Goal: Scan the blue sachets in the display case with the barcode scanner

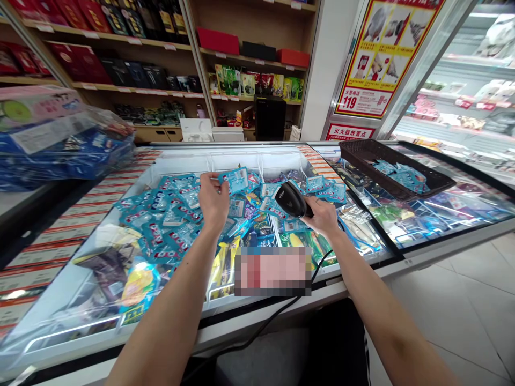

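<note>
A small blue packet (236, 181) is pinched between the fingers of my left hand (214, 199), its printed side tilted up. My right hand (323, 216) is wrapped round the handle of a black barcode scanner (290, 199), whose head points left toward the packet. From the scanner a black cable (277, 313) runs down over the freezer's front edge. Many similar blue packets (161, 212) lie in a loose pile on the glass top, left of my left hand. More blue packets (328, 188) lie beyond the scanner, to the right.
A brown basket (432, 187) with blue packets stands on the freezer's right part. Plastic-wrapped boxes (60, 142) sit at the left. Through the glass lid (100, 300) frozen goods show. Stocked shelves (132, 40) line the back; a black box (270, 118) stands behind the freezer.
</note>
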Action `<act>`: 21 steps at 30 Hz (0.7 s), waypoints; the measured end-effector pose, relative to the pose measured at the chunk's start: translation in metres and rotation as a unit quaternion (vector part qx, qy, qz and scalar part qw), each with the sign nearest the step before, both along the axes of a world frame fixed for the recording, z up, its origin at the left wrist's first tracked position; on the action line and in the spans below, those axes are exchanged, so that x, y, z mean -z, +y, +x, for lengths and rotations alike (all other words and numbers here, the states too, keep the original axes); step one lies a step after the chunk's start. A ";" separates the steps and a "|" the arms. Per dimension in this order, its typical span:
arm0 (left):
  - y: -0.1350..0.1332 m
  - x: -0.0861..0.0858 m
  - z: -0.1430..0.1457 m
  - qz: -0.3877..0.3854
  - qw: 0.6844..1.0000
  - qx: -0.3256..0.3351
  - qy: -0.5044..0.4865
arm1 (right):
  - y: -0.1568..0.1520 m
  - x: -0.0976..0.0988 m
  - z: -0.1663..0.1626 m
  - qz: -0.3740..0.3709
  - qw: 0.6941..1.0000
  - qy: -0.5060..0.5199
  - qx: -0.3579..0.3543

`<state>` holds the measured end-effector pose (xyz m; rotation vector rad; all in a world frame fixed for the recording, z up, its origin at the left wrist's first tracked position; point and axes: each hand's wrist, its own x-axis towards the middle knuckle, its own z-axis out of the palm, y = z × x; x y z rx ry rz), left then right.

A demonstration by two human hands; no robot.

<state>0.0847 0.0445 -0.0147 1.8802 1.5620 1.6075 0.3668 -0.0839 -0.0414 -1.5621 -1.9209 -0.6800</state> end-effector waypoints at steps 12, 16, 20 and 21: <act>-0.020 -0.012 -0.004 0.020 0.950 -0.080 0.301 | 0.001 0.002 0.004 0.009 1.000 0.004 0.011; -0.026 -0.006 0.013 0.034 0.907 0.099 0.408 | 0.001 0.001 0.005 0.005 1.000 0.007 0.012; -0.024 0.007 0.017 0.018 0.871 0.110 0.479 | 0.000 0.001 0.006 -0.002 1.000 0.014 0.021; -0.023 0.010 0.016 0.019 0.868 0.102 0.485 | 0.000 0.001 0.007 -0.004 1.000 0.017 0.025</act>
